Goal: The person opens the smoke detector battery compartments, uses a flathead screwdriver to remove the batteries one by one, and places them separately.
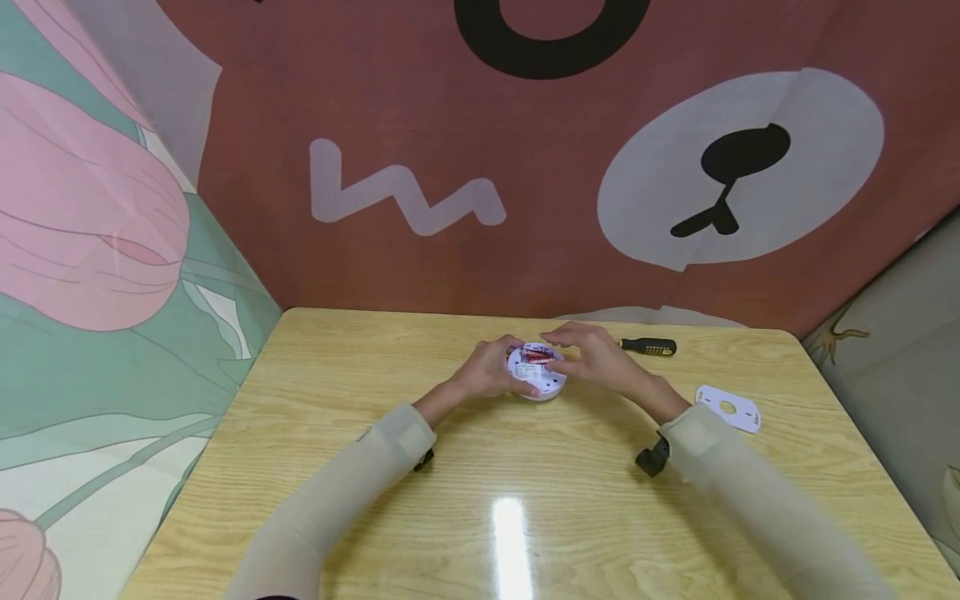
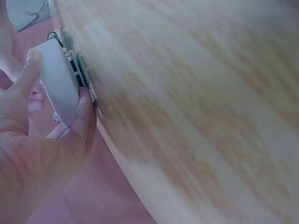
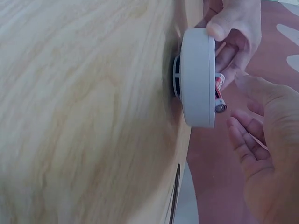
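- White round device (image 1: 531, 377), 1: over the wooden table (image 1: 450, 500), battery side up; contact with table undetermined.
- Left hand (image 1: 487, 368), 1: grips device by its rim.
- Right hand (image 1: 596, 357), 1: fingers parted, nothing seen between them.
- Red batteries (image 1: 537, 357): jutting from device, long axis roughly left-right; just left of right fingertips, right hand being the nearer free hand.
- Screwdriver (image 1: 651, 346), 1: beyond right hand.

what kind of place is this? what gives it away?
Probably a makeshift tabletop work corner, not a proper workshop: a wood-grain table backed by a cartoon-face wall covering, a pink-flower covering on the left, and a screwdriver near the far edge.
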A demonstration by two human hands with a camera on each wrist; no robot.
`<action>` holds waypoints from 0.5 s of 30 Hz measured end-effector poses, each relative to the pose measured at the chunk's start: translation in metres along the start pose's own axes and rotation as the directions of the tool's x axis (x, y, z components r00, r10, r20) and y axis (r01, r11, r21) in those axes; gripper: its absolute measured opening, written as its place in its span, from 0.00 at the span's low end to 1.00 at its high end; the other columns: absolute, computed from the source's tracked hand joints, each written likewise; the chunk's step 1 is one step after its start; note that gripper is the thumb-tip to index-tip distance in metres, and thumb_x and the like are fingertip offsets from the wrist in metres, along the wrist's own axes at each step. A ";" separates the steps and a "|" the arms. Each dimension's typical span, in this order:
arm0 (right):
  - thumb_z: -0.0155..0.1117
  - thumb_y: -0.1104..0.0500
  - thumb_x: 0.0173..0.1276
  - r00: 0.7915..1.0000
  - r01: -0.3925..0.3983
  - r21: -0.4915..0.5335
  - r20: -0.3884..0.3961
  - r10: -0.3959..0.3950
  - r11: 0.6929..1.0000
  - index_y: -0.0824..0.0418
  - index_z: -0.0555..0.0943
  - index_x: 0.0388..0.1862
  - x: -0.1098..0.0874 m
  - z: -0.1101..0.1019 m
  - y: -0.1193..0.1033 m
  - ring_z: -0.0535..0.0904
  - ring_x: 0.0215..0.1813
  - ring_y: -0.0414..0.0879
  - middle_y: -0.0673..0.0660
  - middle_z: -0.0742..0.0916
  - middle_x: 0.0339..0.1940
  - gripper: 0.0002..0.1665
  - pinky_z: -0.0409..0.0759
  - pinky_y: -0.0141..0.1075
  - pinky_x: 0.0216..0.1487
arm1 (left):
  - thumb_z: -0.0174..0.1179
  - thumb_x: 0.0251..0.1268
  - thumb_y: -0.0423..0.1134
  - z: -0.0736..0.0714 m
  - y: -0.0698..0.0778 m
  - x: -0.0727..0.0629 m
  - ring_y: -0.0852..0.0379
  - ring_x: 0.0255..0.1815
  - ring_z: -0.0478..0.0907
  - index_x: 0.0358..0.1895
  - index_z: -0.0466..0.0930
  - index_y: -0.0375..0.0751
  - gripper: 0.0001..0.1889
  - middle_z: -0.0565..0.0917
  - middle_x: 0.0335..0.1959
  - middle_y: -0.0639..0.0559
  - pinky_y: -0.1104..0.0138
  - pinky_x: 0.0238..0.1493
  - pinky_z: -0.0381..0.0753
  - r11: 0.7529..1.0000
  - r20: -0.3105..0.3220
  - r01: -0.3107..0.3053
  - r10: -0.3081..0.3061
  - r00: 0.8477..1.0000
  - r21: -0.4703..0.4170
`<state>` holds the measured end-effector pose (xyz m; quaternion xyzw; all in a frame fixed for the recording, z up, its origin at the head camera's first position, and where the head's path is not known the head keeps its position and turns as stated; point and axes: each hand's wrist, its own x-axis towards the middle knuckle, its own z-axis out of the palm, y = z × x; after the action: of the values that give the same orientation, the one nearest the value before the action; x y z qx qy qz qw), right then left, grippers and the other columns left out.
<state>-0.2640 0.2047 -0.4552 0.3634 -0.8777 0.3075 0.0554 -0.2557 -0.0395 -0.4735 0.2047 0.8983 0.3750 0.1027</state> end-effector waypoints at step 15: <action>0.80 0.64 0.65 0.999 0.048 0.022 -0.009 -0.048 0.999 0.69 0.86 0.60 0.003 0.016 -0.001 0.88 0.52 0.52 0.60 0.91 0.49 0.25 0.87 0.49 0.52 | 0.87 0.46 0.52 0.001 -0.002 0.001 0.55 0.51 0.82 0.68 0.76 0.36 0.46 0.87 0.57 0.45 0.66 0.52 0.82 1.000 -0.005 -0.028 0.028 1.000 -0.009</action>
<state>-0.2639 0.1935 -0.4664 0.3838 -0.8649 0.3175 0.0625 -0.2567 -0.0399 -0.4754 0.2156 0.8939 0.3811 0.0962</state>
